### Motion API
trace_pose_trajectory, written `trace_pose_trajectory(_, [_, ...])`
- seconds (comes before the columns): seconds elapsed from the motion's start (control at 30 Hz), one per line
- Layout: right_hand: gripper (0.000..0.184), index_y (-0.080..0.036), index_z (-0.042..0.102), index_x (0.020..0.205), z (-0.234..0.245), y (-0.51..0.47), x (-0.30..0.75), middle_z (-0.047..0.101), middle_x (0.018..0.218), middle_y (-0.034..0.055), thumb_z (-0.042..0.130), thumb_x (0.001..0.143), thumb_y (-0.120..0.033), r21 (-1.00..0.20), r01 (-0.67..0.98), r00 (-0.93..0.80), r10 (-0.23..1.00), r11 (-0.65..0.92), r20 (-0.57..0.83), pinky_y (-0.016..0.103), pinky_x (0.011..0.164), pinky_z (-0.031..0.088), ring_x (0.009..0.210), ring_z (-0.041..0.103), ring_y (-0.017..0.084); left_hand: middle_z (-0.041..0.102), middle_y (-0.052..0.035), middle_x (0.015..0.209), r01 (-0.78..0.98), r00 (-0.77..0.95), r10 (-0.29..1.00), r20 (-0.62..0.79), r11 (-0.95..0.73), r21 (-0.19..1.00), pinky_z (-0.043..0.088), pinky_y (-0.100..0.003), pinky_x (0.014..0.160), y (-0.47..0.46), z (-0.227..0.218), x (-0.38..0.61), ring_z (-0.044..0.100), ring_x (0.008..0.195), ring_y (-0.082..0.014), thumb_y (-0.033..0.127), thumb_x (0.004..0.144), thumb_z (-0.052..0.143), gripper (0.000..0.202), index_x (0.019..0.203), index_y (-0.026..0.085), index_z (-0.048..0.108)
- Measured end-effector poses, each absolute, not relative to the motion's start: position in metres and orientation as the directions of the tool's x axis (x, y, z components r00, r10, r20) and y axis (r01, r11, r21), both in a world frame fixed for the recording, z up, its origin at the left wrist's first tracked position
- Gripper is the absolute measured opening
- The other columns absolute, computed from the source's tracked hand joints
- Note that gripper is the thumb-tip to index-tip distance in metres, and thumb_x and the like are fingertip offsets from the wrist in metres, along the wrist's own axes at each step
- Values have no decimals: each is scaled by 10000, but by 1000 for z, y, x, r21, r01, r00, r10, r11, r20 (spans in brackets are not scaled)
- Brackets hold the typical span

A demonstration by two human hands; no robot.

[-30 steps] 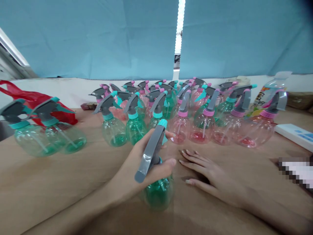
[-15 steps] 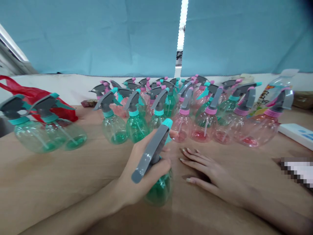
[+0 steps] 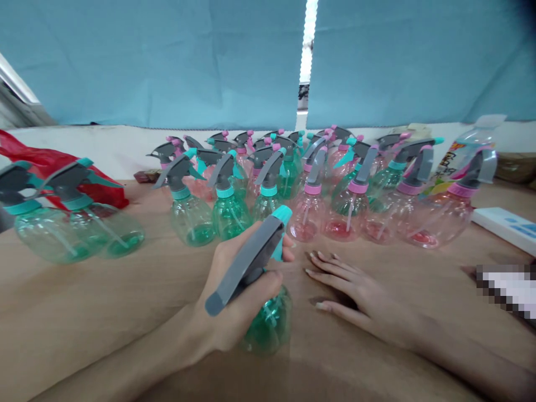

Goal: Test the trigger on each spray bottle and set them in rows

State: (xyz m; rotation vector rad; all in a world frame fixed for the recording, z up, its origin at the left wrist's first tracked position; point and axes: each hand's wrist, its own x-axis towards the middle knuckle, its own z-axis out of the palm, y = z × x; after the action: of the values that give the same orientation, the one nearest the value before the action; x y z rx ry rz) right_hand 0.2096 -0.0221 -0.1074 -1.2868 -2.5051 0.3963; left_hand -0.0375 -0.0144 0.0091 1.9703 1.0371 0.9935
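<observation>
My left hand [image 3: 234,301] is wrapped round the neck of a green spray bottle [image 3: 268,321] with a grey trigger head and teal nozzle, which stands on the wooden table [image 3: 104,312] right in front of me. The grey trigger points down to the left. My right hand [image 3: 355,290] lies flat on the table just right of the bottle, fingers stretched out, holding nothing.
Several green and pink spray bottles [image 3: 293,178] stand in rows across the back of the table. Two green ones [image 3: 71,223] sit apart at the left, by a red bag [image 3: 50,167]. A white box [image 3: 506,226] lies at the right. Blue curtains hang behind.
The held bottle's spray head has turned, its grey trigger swinging further left and down. My left hand's grip shifted slightly; my right hand has stayed flat on the table.
</observation>
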Motion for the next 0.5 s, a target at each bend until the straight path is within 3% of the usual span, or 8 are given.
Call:
trace_pose_trajectory(0.13, [534, -298, 408, 1429, -108, -22, 210, 275, 1548, -2, 457, 945, -520, -377, 734, -560, 817, 565, 133, 483, 1152, 254, 1424, 227, 235, 578, 24, 738, 314, 402, 873, 277, -416, 853, 423, -265, 519, -13, 12, -35, 500, 559, -135, 208, 703, 517, 123, 817, 234, 558])
trace_pose_trajectory(0.23, [535, -306, 408, 1428, -108, -22, 210, 286, 1545, -3, 478, 939, -511, -400, 722, -556, 818, 564, 149, 482, 1156, 243, 1423, 230, 240, 555, 49, 679, 329, 415, 875, 250, -401, 855, 418, -267, 512, -12, 11, -35, 486, 523, -132, 187, 714, 519, 211, 905, 252, 580])
trace_pose_trajectory(0.4, [540, -311, 401, 1430, -109, -22, 210, 291, 1545, -1, 494, 934, -503, -430, 709, -553, 819, 559, 154, 481, 1158, 236, 1422, 231, 243, 652, 12, 885, 326, 370, 879, 299, -425, 844, 519, -283, 735, -12, 8, -32, 632, 805, -176, 200, 725, 537, 361, 1075, 259, 605])
trace_pose_trajectory(0.5, [545, -320, 399, 1430, -109, -22, 211, 297, 1543, -3, 505, 928, -505, -445, 705, -545, 824, 552, 157, 490, 1155, 238, 1422, 233, 250, 670, 15, 876, 393, 340, 890, 303, -427, 815, 542, -279, 729, -13, 6, -30, 603, 641, -129, 222, 739, 523, 400, 1134, 246, 586])
